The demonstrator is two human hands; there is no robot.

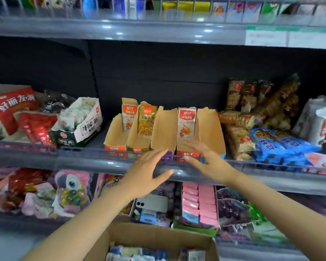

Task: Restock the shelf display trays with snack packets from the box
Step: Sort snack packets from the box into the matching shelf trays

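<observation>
Both hands are up at the shelf front in the middle of the frame, apart and spread flat with nothing in them. The left hand hangs before the purple-fronted tray, and the right hand is over the lip of the tray holding the red packet. The display trays stand in a row behind the shelf rail, nearly bare, with one upright packet in three of them. The snack packets lie in the box at bottom centre. Cardboard that light looks easy to shove back or skew with a careless push, and a nudge could topple the lone packets flat. Fingers may also catch the rail. Tray fronts differ in colour, so a mixed handful risks landing in the wrong slot.
</observation>
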